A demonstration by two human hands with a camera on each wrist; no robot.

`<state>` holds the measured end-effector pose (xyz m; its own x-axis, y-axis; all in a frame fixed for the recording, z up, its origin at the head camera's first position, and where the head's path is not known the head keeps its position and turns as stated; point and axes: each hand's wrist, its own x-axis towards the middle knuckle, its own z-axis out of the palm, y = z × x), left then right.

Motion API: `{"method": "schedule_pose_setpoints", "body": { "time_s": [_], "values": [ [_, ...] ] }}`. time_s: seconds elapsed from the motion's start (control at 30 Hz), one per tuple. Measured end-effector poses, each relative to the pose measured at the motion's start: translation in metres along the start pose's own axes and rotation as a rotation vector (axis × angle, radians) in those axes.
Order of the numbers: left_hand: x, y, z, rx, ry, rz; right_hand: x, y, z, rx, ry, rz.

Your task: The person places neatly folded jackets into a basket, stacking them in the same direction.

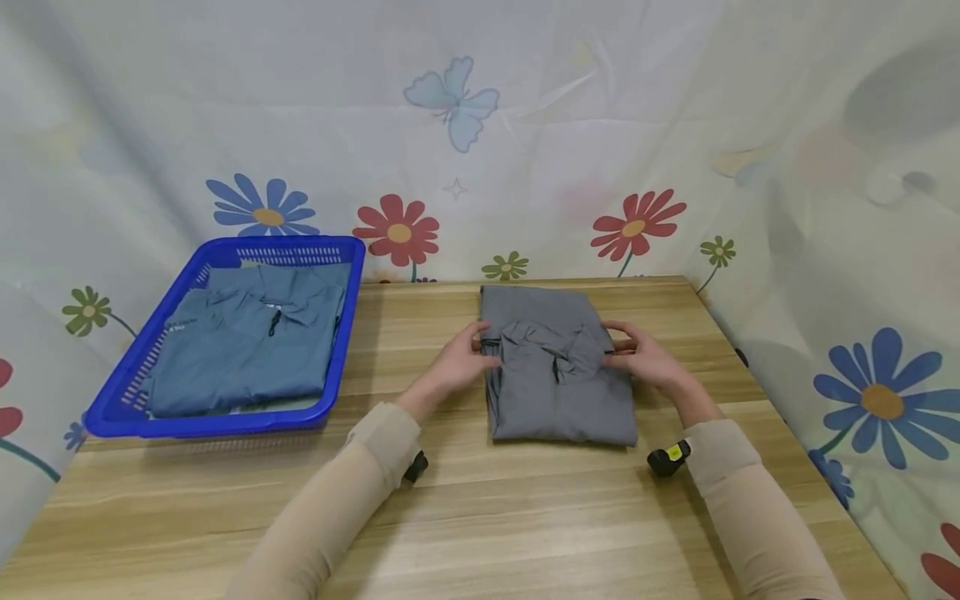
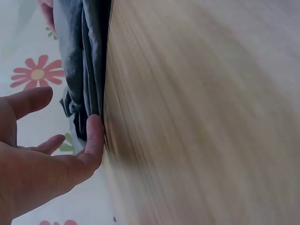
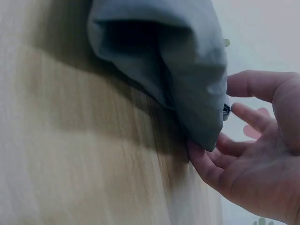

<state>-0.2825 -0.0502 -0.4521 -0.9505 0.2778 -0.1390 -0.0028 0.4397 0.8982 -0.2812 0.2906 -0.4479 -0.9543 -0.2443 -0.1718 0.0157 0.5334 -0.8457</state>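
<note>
A grey folded garment (image 1: 562, 408) with a collar and a dark zip pull lies flat on the wooden table, its layers showing in the left wrist view. At its left edge is my left hand (image 1: 459, 362); the little finger touches the side of the layers, while the thumb stands off the cloth in the left wrist view. My right hand (image 1: 648, 362) is at the opposite edge. There, in the right wrist view, the fingertips meet the lower corner of the grey cloth (image 3: 201, 93), with the thumb tip by its upper side. Some fingertips are hidden behind cloth.
To the left stands a blue plastic basket (image 1: 341, 350) holding a folded blue-green garment (image 1: 240, 358) with a dark zip pull. A flower-printed curtain (image 1: 525, 192) hangs behind the wooden table (image 1: 525, 517) and along its right side.
</note>
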Motion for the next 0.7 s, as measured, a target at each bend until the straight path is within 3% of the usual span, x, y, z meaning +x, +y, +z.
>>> {"method": "schedule_pose_setpoints", "body": {
  "time_s": [0.23, 0.7],
  "values": [
    [0.007, 0.001, 0.007, -0.034, 0.049, -0.045, 0.002, 0.005, 0.001, 0.074, -0.075, -0.057],
    [0.011, 0.001, 0.005, 0.011, 0.084, -0.029, 0.001, 0.001, 0.003, 0.032, -0.154, -0.149]
  ]
}}
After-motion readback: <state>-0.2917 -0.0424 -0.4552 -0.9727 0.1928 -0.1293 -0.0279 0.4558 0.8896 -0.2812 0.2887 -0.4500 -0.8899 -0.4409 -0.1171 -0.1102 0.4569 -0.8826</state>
